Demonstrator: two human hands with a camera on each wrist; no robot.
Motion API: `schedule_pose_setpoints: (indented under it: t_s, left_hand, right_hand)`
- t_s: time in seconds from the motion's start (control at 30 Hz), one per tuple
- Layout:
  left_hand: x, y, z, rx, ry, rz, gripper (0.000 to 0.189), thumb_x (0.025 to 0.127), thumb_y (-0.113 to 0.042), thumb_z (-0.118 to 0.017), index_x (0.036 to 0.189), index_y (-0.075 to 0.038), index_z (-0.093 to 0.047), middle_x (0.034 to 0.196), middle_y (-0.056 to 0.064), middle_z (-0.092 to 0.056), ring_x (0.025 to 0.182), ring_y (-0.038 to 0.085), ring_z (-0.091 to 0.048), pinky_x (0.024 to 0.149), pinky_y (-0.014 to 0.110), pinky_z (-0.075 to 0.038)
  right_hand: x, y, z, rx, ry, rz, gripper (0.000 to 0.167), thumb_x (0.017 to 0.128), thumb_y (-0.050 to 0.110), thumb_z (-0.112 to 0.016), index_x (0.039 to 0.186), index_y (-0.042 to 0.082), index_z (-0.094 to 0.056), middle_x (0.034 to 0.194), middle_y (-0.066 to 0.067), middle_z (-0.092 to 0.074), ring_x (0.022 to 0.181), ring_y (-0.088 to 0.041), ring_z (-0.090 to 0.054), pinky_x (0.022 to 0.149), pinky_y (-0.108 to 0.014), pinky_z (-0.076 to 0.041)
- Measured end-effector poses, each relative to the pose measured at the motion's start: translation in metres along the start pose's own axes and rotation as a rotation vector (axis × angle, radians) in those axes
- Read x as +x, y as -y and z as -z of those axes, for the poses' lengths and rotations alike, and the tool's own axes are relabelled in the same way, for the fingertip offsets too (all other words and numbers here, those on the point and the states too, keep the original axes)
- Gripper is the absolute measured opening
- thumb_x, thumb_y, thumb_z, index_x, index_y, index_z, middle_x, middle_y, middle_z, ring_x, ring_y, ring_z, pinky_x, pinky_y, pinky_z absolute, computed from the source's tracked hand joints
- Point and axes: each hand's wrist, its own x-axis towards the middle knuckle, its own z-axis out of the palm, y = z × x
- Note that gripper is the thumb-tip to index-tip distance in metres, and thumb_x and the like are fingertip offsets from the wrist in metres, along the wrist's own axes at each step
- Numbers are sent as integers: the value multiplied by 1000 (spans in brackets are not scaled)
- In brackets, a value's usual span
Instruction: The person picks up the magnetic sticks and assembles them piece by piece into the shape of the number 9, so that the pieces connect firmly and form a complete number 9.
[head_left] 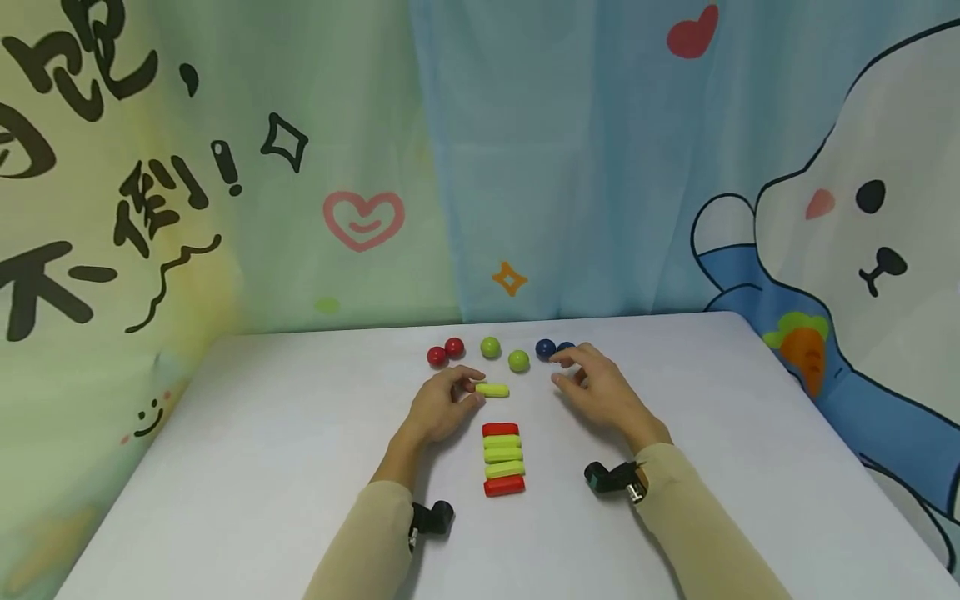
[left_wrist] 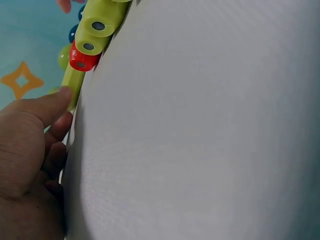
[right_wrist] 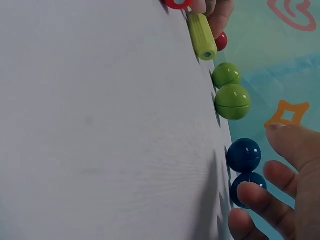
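Observation:
My left hand [head_left: 444, 404] pinches the left end of a ridged yellow-green stick [head_left: 492, 390], which lies level at the table's middle; in the left wrist view the thumb is against the stick [left_wrist: 75, 82]. In the right wrist view a dark spot marks the stick's near end. My right hand [head_left: 600, 390], fingers loosely bent and holding nothing, hovers by two blue balls [head_left: 545, 349]; its fingers partly cover the rear one. Nearer me, a column of sticks has a red stick [head_left: 500, 429] at the far end, three yellow-green sticks [head_left: 502, 455], then another red stick [head_left: 505, 486].
Two red balls [head_left: 437, 357] lie beyond my left hand, and two green balls [head_left: 518, 361] sit between the red and blue pairs. Everything is on a white table [head_left: 300, 467]. A printed curtain [head_left: 525, 167] hangs behind its far edge.

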Motion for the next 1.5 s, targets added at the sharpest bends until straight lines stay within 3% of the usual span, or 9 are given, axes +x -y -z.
schedule_pose_setpoints:
  t_s: [0.4, 0.6, 0.73, 1.0, 1.27, 1.5]
  left_hand:
    - [-1, -7, -9, 27, -7, -8, 21, 98, -22, -70, 118, -24, -72, 103, -3, -65, 89, 15, -54, 81, 32, -45]
    - [0, -9, -6, 36, -21, -5, 20, 96, -21, -72, 116, -24, -73, 101, -4, -65, 87, 16, -53, 80, 33, -45]
    - [2, -7, -5, 31, -16, -12, 20, 97, -21, -71, 116, -24, -73, 102, -4, -66, 88, 16, -54, 81, 32, -44]
    - [0, -2, -2, 40, -17, 8, 20, 96, -21, -71, 117, -24, -72, 101, -4, -64, 88, 16, -54, 81, 33, -45]
    - [-3, -1, 0, 29, -13, 12, 19, 97, -22, -70, 116, -23, -72, 101, -4, -64, 89, 17, -53, 82, 34, -44]
    - [-4, -1, -2, 22, -11, -12, 20, 97, -20, -70, 116, -22, -72, 101, -3, -64, 90, 17, -54, 83, 35, -44]
  right_hand:
    - [2, -8, 6, -18, -86, 12, 32, 99, 16, -67, 130, 7, -65, 129, -13, -56, 105, -32, -60, 90, -47, -50]
    - [4, -11, 9, -12, -124, 50, 33, 97, 13, -68, 129, 5, -65, 138, -18, -52, 125, -40, -48, 97, -54, -48]
    - [7, -12, 10, -12, -142, 65, 35, 96, 10, -69, 130, 4, -64, 144, -21, -50, 128, -43, -43, 94, -54, -49]
    - [16, -14, 8, -10, -81, 40, 39, 97, 12, -68, 135, 6, -60, 151, -21, -44, 135, -46, -39, 96, -56, -51]
    - [16, -16, 5, -38, 8, 7, 48, 98, 14, -66, 144, 7, -53, 157, -27, -40, 141, -52, -37, 114, -65, -29]
    - [13, -14, 4, -54, 25, -32, 52, 98, 15, -65, 147, 7, -50, 153, -24, -46, 137, -47, -40, 112, -62, -35]
